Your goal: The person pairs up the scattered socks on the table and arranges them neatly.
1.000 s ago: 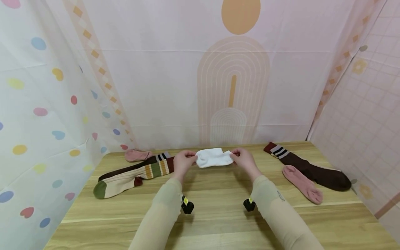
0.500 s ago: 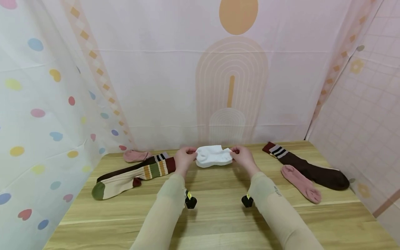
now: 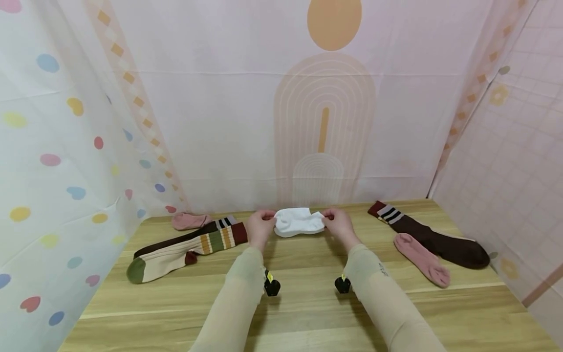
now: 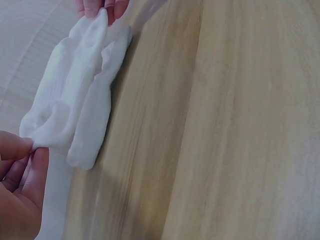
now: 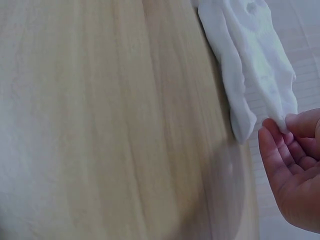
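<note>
A white ankle sock (image 3: 292,215) is stretched sideways between both hands at the back middle of the table. My left hand (image 3: 260,229) pinches its left end between thumb and fingers. At the opposite end, my right hand (image 3: 340,227) pinches the other tip the same way. Beneath it lies a second white sock (image 4: 95,125), mostly covered in the head view; its edge shows in both wrist views. In the right wrist view the held sock (image 5: 265,65) hangs slightly above and beyond the lower one.
On the left of the wooden table (image 3: 303,313) lie a pink sock (image 3: 189,221), a dark brown sock (image 3: 176,241) and a striped cream sock (image 3: 167,261). Another brown sock (image 3: 435,239) and pink sock (image 3: 422,259) lie right. A patterned curtain (image 3: 220,122) stands behind.
The held white sock rises slightly, then comes down a little, both hands keeping their pinch. My left forearm shifts slightly right. The head view drifts a little; the other socks stay put.
</note>
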### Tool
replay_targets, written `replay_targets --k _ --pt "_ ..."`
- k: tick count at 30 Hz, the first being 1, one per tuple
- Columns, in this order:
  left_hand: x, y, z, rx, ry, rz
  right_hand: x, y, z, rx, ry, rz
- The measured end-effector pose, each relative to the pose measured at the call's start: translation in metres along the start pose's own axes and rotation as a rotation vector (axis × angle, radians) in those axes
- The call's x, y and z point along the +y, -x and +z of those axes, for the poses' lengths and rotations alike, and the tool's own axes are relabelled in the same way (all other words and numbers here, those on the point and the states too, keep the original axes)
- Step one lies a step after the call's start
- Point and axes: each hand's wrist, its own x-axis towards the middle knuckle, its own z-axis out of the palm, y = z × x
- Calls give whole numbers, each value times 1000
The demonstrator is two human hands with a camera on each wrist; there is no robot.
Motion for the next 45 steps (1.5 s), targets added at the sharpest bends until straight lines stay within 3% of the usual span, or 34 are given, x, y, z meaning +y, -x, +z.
replay_targets --k 7,17,35,38,41,45 --pt "-7 -2 3 19 -60 25 6 0 3 37 29 -43" --pt "-10 0 6 31 -80 71 3 2 2 25 63 -4" --pt "-17 0 4 -7 -75 30 1 7 -3 -19 124 36" --pt "-15 0 3 -8 -143 66 -1 7 -5 -12 170 18" --pt "-11 2 3 -16 -234 144 -4 7 -5 -2 251 -54" --pt "-5 4 4 -61 -365 336 -7 7 -3 8 369 -203"
